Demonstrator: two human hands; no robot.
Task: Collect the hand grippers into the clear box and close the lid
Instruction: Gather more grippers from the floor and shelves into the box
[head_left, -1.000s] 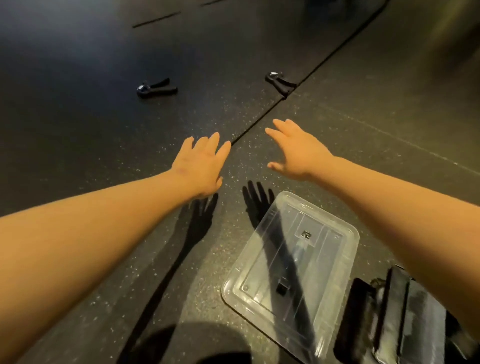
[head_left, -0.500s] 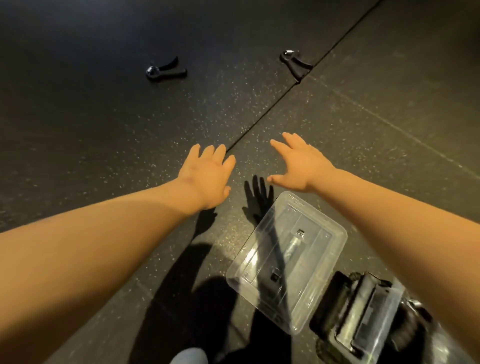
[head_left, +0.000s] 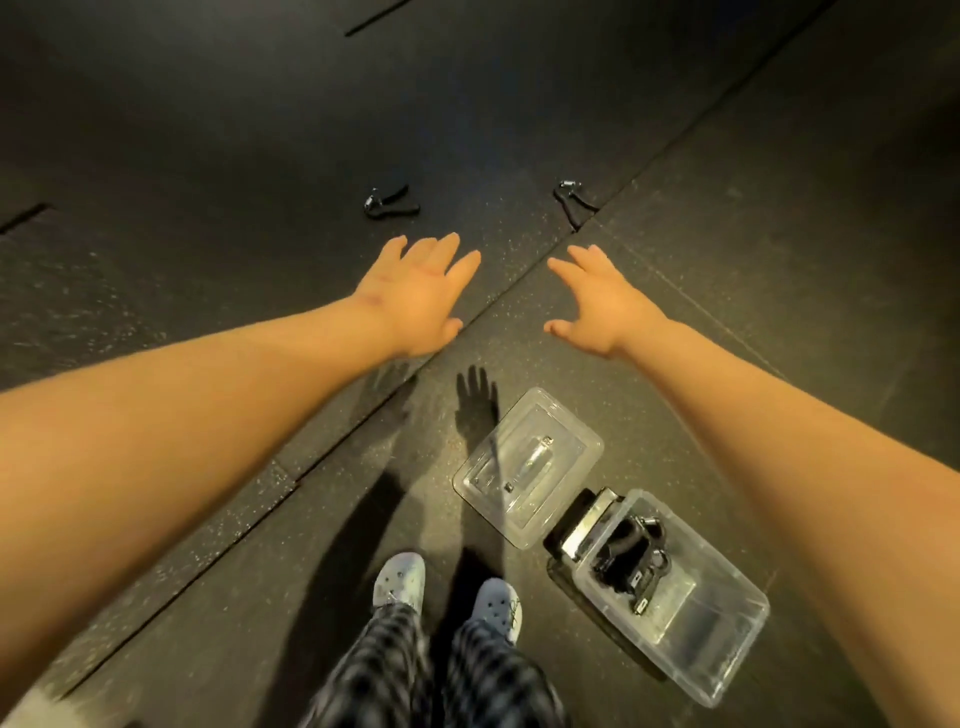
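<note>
Reach for the strays, w/ collection job partway done
L hand (head_left: 421, 296) & R hand (head_left: 602, 306), fingers straight and loosely spread, hold nothing, prob. readying one pickup each: hand gripper (head_left: 389, 203) upper centre, second hand gripper (head_left: 571, 203) by mat seam (head_left: 519, 287). Clear box (head_left: 727, 644), lower right, holds stored grippers (head_left: 628, 556); lid (head_left: 530, 467) lies beside it, off for loading.

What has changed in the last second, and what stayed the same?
The view drew back, revealing the whole clear box and the shoes. Nothing was grasped: left hand and right hand stay open, outstretched. Both floor hand grippers and the lid stay put.
</note>
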